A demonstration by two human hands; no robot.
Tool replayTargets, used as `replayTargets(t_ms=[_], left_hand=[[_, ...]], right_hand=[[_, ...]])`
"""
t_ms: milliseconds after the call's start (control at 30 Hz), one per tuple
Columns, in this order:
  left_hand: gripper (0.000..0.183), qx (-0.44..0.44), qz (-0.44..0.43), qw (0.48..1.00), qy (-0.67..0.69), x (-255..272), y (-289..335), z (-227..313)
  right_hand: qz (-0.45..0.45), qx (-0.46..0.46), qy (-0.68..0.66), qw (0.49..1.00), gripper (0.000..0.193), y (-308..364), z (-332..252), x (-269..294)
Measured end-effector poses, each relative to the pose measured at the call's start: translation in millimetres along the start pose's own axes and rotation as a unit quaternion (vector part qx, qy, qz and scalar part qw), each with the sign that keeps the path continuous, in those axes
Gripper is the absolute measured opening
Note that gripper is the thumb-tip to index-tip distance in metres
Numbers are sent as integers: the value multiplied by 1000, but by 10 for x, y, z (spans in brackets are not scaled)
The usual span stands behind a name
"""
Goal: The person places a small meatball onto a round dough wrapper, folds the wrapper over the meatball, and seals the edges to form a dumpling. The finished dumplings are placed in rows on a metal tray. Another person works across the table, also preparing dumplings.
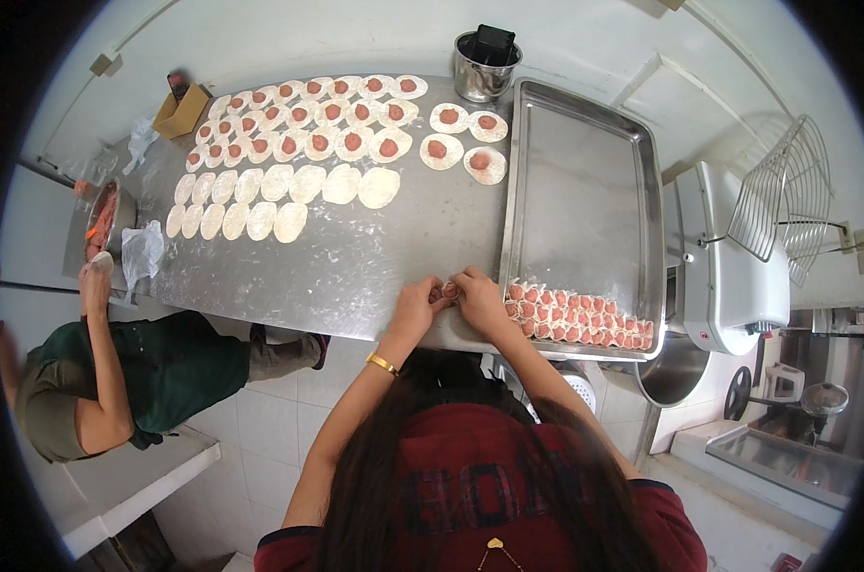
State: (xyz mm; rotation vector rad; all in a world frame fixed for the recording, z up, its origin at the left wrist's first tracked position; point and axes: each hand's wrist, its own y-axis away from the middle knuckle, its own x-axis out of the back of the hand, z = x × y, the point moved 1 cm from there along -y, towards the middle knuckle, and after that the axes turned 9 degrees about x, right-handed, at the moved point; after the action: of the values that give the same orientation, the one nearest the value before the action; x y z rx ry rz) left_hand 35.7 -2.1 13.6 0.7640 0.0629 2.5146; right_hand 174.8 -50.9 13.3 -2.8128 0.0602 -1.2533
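Observation:
Near the table's front edge, my left hand (418,303) and my right hand (477,297) meet with closed fingers around one small open-topped dumpling (449,290), pink filling showing at its top. The fingers hide most of it. Just right of my right hand is a large metal tray (510,191). Several rows of finished dumplings (579,315) with pink meat tops stand packed along its near end. Beyond my hands lie four-sided clusters of flat round wrappers topped with meat (437,149). More meat-topped wrappers (319,143) fill rows at the far left, with plain wrappers (340,185) before them.
A metal pot (484,71) with a black item stands behind the tray. At left, a co-worker (146,381) reaches to a bowl of meat (108,219) beside a plastic bag (143,250). A cardboard box (179,112) sits at the far left corner. A white mixer (737,257) with a wire guard stands right.

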Motion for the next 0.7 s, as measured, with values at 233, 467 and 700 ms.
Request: replayTargets(t_ms=[233,467,700], left_hand=[[23,-34,40,998,-29,18,7,19],[23,-15,18,999,37,30,-21,17],[20,4,39,997,63,-23,-85,-23]], right_hand=[[60,3,28,998,35,-21,-34,20],[60,-34,-5,998,31,-89,-92,4],[102,-8,-102,990,30,-120,-62,-24]])
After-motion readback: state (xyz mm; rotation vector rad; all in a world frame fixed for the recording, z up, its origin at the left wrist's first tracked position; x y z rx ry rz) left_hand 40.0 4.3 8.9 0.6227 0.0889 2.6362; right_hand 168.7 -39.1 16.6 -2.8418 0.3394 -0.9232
